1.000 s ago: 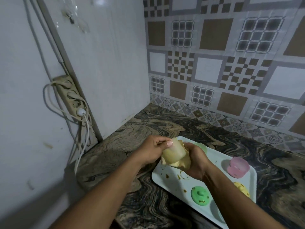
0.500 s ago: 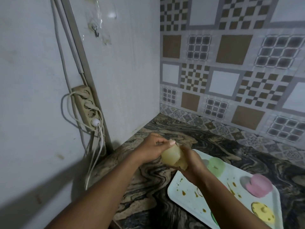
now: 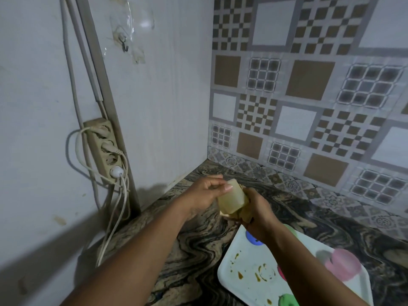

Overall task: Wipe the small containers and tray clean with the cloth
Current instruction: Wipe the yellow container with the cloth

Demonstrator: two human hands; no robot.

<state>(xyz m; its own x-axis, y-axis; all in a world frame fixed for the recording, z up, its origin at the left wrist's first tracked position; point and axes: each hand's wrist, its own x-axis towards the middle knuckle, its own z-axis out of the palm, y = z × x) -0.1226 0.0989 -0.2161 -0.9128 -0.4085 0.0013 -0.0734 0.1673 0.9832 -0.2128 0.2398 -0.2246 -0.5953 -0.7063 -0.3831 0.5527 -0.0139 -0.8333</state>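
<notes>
My left hand (image 3: 204, 194) grips a small translucent pale-yellow container (image 3: 231, 198) above the counter. My right hand (image 3: 259, 212) holds a yellow cloth (image 3: 241, 214) bunched against the container's open end. Below them lies a white tray (image 3: 247, 281) marked with brown stains. On the tray stand a pink container (image 3: 342, 265), a green one (image 3: 287, 300) at the bottom edge, a blue one (image 3: 251, 237) and another green one (image 3: 291, 229), both partly hidden behind my right forearm.
The marbled dark counter (image 3: 198, 246) runs into a corner between a white wall and a patterned tile wall. A power strip (image 3: 106, 146) with plugged cables hangs on the left wall, its cords trailing down to the counter edge.
My view has swung up and left, so the tray slid toward the lower right. Both hands stay on the container and cloth, and the container has tilted a little.
</notes>
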